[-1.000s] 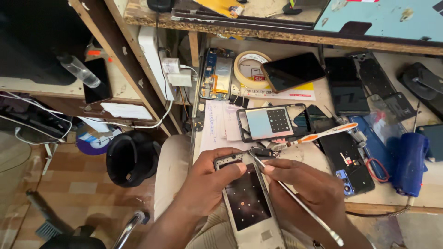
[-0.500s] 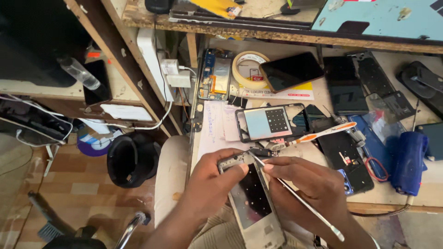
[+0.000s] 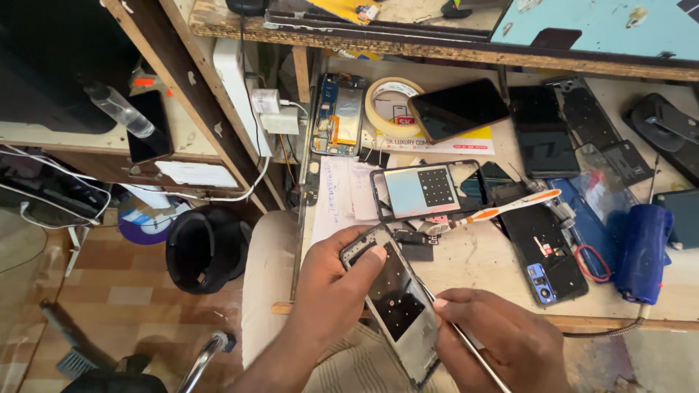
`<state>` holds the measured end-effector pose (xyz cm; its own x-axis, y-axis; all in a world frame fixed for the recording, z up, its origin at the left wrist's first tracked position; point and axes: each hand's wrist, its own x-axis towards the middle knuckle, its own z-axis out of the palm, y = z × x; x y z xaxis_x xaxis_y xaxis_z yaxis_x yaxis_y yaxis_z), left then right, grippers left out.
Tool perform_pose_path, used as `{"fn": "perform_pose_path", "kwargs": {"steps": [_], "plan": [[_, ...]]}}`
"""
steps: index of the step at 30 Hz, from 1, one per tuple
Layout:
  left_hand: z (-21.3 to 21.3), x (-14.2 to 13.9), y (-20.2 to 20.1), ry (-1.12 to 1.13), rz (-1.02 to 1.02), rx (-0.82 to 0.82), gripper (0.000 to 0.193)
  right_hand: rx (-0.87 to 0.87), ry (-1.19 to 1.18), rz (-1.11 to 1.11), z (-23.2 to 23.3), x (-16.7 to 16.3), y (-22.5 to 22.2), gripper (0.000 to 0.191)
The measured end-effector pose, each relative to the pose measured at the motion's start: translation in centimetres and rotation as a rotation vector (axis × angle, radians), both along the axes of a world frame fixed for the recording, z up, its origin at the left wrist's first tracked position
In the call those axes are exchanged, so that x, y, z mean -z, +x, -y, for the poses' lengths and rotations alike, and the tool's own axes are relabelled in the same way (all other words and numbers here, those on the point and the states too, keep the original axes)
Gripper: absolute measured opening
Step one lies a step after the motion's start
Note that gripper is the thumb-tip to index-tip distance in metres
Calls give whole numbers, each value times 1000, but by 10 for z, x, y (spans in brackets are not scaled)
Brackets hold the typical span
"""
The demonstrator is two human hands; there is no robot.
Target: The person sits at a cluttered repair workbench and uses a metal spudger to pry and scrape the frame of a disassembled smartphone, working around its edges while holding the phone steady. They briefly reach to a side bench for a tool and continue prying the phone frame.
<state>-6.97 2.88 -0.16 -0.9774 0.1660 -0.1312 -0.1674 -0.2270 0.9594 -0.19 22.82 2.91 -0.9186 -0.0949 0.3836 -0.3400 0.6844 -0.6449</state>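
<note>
At the far left of the frame a phone (image 3: 149, 125) and a clear bottle (image 3: 116, 108) lie on a side shelf, and lower down a black bucket (image 3: 202, 247) stands on the tiled floor.

Low in the middle, the left hand (image 3: 331, 291) grips the phone frame (image 3: 393, 302) by its upper end, thumb pressed on the top edge and fingers curled behind. The frame hangs over the lap, just in front of the bench (image 3: 473, 255) edge, tilted with its top toward the upper left. It looks light, thin and stiff, easy to bend or crack, so the long side rails are the safest place to hold, away from the bare inner plate.

Right of it, the right hand (image 3: 495, 338) pinches a thin metal tool (image 3: 466, 342) between thumb and fingers, the tip laid along the frame's right edge.

Further right on the bench lie a toothbrush (image 3: 510, 207) and a blue bag (image 3: 642, 251).

Against half a second ago, the frame has turned more upright and sits slightly lower, and the left thumb has moved up to its top corner.
</note>
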Motion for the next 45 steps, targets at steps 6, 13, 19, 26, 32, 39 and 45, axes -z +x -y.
{"fn": "perform_pose_path", "kwargs": {"steps": [6,13,19,26,32,39,45], "plan": [[0,2,-1,-16,12,112,26,-82,-3,-207,14,2,-21,21],[1,1,1,17,-34,-89,30,-167,320,-304,6,-8,-14,18],[-1,6,2,255,62,-103,30,-30,66,-77,-6,0,3,23],[2,11,-3,207,81,-42,30,-139,-16,-186,26,-11,-48,23],[0,26,-5,502,73,-134,29,-78,107,-101,7,-14,-16,24],[0,28,-5,445,51,-150,29,-106,160,-116,-4,-12,-5,24],[1,11,-5,98,-23,-97,26,-231,173,-315,11,-11,-43,23]]}}
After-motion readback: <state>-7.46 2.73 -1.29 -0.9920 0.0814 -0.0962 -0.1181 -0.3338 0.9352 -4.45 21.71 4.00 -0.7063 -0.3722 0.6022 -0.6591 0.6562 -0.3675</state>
